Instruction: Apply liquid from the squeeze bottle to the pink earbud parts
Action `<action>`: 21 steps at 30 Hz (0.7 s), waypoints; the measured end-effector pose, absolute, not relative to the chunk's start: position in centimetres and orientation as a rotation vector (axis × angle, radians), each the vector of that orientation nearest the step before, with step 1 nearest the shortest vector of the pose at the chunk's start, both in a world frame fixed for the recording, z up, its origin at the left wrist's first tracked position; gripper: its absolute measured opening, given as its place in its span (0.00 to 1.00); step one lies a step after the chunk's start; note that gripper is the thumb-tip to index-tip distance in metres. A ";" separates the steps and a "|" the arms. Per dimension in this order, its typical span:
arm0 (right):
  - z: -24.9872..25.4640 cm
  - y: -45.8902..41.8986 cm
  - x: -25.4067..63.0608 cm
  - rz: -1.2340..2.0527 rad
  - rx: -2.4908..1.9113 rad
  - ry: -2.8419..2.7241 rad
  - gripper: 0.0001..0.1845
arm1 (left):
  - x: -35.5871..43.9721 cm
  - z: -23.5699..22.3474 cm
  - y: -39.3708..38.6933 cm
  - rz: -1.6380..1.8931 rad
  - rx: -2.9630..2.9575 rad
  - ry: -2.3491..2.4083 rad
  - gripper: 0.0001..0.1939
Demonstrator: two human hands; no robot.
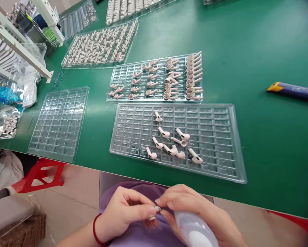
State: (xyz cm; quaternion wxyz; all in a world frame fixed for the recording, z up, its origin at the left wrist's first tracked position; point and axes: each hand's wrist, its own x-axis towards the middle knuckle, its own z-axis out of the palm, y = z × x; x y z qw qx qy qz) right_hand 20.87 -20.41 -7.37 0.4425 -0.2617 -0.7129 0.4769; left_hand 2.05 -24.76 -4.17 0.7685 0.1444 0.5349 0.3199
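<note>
My left hand (129, 211) pinches a small white earbud shell (157, 208) between thumb and fingertips, above my lap. A thin wire hangs below it. My right hand (195, 206) is closed around a translucent white plastic bottle (195, 228), and its fingertips come close to the shell. Whether they touch it I cannot tell. On the table in front lies a clear compartment tray (220, 137) with several white earbud shells (183, 134) loosely scattered over its middle. Just behind it, another clear tray (123, 75) carries many shells, set in rows at its right side.
A bare clear tray (61, 120) lies at the left on the green table (246, 61). Farther back, a tray (99, 44) is heaped with shells. A blue and yellow tool (293, 91) rests at the right. White rack legs (22, 44) and bagged parts (9, 123) occupy the left.
</note>
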 end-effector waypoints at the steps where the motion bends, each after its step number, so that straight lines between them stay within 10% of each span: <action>1: -7.5 -20.4 20.9 1.206 -0.635 -1.769 0.20 | 2.1 -4.0 -24.7 0.680 0.314 1.161 0.14; 21: -7.6 -20.7 21.5 0.992 -0.759 -1.772 0.20 | 2.5 -4.0 -25.1 0.743 0.475 1.379 0.15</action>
